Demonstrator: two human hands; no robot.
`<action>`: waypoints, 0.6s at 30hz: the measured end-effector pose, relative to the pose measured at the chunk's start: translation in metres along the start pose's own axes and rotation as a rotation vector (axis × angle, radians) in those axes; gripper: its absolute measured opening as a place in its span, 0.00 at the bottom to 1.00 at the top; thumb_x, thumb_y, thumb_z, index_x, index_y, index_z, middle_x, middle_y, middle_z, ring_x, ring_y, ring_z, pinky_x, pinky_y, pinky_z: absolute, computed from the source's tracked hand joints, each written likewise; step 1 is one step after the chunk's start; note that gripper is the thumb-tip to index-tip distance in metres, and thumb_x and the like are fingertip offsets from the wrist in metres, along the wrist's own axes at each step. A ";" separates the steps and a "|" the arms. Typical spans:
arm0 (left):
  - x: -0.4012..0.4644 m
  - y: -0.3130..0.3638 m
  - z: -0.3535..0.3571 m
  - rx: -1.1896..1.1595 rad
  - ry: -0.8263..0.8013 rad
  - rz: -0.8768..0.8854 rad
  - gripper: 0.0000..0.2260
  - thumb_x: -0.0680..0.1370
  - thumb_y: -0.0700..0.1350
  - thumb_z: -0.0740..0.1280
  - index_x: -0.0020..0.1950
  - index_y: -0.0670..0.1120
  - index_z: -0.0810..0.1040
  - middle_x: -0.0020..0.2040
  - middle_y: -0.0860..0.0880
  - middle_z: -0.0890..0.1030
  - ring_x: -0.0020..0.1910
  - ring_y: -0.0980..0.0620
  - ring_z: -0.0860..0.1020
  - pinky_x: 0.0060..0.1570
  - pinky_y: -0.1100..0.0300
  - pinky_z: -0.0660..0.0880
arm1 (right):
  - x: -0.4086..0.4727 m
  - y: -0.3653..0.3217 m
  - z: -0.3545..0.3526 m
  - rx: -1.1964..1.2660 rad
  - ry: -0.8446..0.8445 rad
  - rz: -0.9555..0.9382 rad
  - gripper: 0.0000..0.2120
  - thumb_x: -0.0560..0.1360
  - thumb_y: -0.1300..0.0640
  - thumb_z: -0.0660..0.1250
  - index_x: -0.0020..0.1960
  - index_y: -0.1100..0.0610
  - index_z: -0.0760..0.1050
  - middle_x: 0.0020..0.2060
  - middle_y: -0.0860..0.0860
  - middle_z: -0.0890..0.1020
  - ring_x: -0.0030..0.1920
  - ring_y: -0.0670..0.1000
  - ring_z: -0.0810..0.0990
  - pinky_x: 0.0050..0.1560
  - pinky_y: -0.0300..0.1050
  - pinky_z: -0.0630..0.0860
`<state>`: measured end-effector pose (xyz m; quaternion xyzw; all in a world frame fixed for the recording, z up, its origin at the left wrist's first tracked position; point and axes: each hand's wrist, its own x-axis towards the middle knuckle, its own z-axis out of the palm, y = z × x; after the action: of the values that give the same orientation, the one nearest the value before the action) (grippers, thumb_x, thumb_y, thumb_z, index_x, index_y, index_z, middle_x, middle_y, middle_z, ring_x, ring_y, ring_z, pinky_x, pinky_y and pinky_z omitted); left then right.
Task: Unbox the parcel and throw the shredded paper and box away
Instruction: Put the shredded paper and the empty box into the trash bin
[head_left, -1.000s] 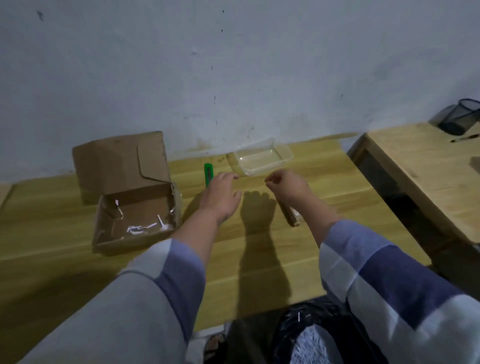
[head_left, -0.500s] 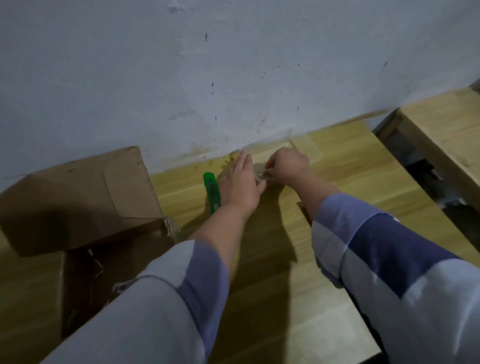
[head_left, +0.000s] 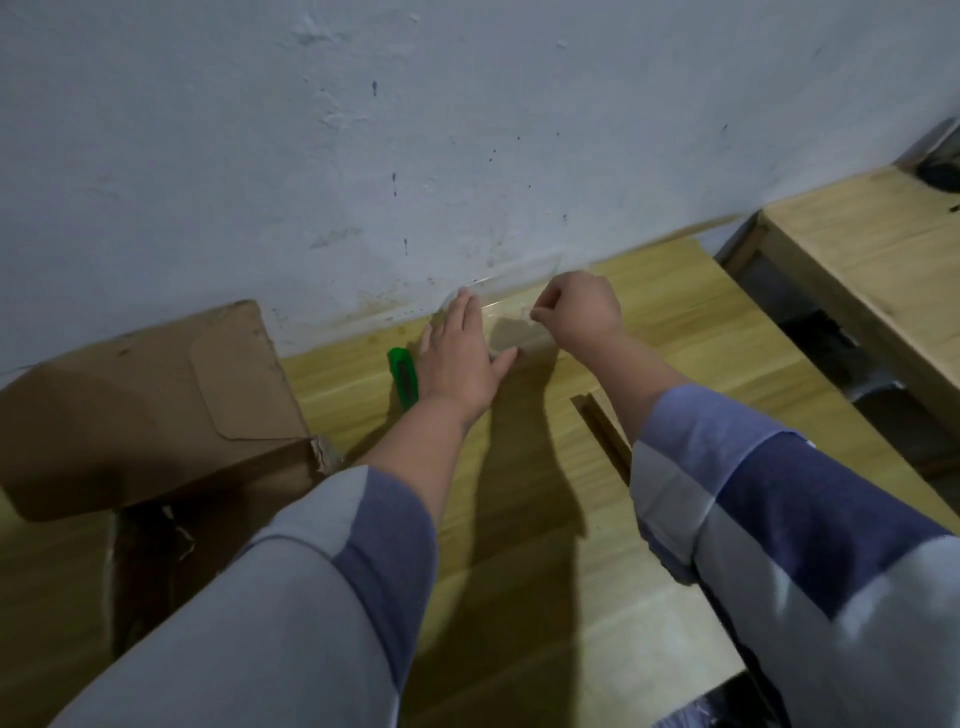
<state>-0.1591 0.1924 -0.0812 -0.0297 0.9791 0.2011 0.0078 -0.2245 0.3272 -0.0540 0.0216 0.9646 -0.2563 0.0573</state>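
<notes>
Box (head_left: 150, 410) open at counter (head_left: 519, 519) left, near cutter (head_left: 404, 376). Left hand (head_left: 460, 358) flat, fingers straight, steadying clear tray (head_left: 511, 312) by wall; right hand (head_left: 579, 309) fingers pinched on something small there. Cardboard probably light, stiff: grip box by side walls.

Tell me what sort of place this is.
Probably a plain home or workshop room: a wooden table against a scuffed white wall, a second wooden table beside it, an opened cardboard box.
</notes>
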 end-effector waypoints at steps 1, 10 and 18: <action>-0.007 0.005 -0.001 0.003 0.016 0.000 0.33 0.79 0.57 0.61 0.78 0.45 0.52 0.79 0.49 0.53 0.77 0.50 0.55 0.75 0.51 0.52 | -0.010 0.004 -0.010 0.043 0.027 -0.003 0.05 0.72 0.55 0.70 0.46 0.56 0.82 0.47 0.55 0.85 0.51 0.55 0.82 0.50 0.43 0.75; -0.132 0.083 0.029 -0.011 -0.088 -0.019 0.24 0.79 0.47 0.61 0.75 0.48 0.62 0.77 0.50 0.60 0.77 0.50 0.55 0.75 0.48 0.53 | -0.152 0.104 -0.075 0.104 0.108 0.067 0.04 0.72 0.54 0.70 0.41 0.53 0.77 0.43 0.55 0.84 0.46 0.55 0.81 0.41 0.41 0.69; -0.241 0.138 0.083 0.066 -0.260 -0.029 0.25 0.80 0.52 0.59 0.76 0.47 0.60 0.78 0.49 0.57 0.77 0.49 0.53 0.74 0.46 0.55 | -0.284 0.237 -0.083 -0.001 -0.060 0.220 0.07 0.74 0.56 0.67 0.38 0.55 0.74 0.41 0.57 0.82 0.42 0.57 0.79 0.41 0.48 0.76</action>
<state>0.0730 0.3647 -0.0968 -0.0174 0.9754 0.1706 0.1386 0.0664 0.5707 -0.0641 0.1194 0.9545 -0.2484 0.1139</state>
